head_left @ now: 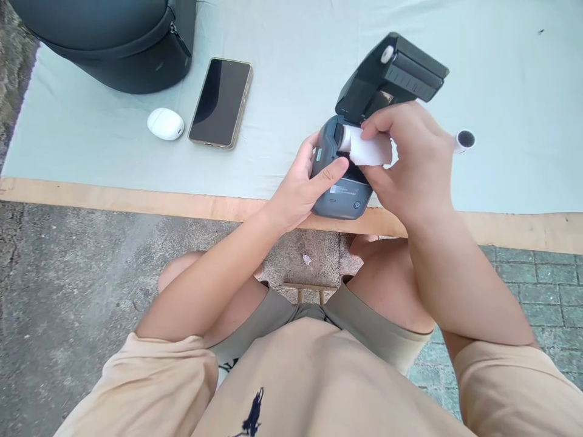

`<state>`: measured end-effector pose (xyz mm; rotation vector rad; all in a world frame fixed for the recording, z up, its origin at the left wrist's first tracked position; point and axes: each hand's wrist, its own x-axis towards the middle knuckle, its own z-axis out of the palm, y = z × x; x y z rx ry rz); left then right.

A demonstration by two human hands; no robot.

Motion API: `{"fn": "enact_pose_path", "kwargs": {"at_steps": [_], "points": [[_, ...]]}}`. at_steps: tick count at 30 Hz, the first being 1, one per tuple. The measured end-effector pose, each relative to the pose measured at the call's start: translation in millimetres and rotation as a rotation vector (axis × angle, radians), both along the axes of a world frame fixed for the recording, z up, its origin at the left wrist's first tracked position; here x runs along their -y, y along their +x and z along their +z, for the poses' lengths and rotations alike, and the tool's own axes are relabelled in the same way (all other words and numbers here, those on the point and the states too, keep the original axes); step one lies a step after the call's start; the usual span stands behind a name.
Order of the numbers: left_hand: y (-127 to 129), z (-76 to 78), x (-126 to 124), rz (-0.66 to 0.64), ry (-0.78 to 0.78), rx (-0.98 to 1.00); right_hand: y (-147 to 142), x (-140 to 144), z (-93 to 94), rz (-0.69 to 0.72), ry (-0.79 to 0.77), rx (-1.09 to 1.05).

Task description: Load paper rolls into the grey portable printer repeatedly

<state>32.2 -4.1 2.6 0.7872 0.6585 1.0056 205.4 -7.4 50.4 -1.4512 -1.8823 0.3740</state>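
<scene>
**Paper roll at the open printer**

Here the left hand (300,185) is gripping the printer (339,194) at the table edge (136,197), lid up. The right hand (405,161) is pinching a roll (364,149) at its open bay. A phone (221,102) is lying well apart.

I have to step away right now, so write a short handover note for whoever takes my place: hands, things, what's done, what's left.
Left hand: grips the small grey printer at the table's near edge.
Right hand: holds the white paper roll at the printer's open bay.
Done: lid is flipped up.
Left: roll is not fully seated; lid not shut.
Nearby: phone, white case, a spare roll, dark bag.
</scene>
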Motion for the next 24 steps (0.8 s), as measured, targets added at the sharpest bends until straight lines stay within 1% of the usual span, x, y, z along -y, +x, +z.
{"fn": "enact_pose_path", "kwargs": {"at_steps": [3,5,7,9,12,15,16,17,21,24], "points": [[0,1.8,0,-0.003,-0.014,-0.007,2,-1,-2.0,0.011,-0.027,-0.028],[1,3.5,-1,0.002,-0.046,0.010,2,0,-1.9,-0.011,-0.022,-0.031],[1,4.4,-3,-0.007,-0.066,0.042,0,3,-1.8,-0.051,0.018,0.013],[1,3.7,-5,-0.021,-0.073,0.082,-6,9,-3.2,-0.055,0.076,0.069],[-2,0.5,-7,-0.020,-0.076,0.111,-15,19,-9.0,0.029,0.163,0.095],[-4,-2.7,-8,-0.005,-0.065,0.085,-17,24,-14.0,0.167,0.221,0.009],[-5,-3.3,-8,0.000,-0.060,0.075,-15,25,-14.5,0.185,0.213,-0.043],[-6,-3.4,-8,0.001,-0.058,0.067,-11,24,-14.7,0.174,0.195,-0.095],[-6,-1.3,-3,0.006,-0.061,0.047,4,20,-16.8,0.037,0.080,-0.203],[-6,1.4,-1,0.030,-0.060,0.052,9,21,-21.7,0.079,-0.080,-0.293]]}}
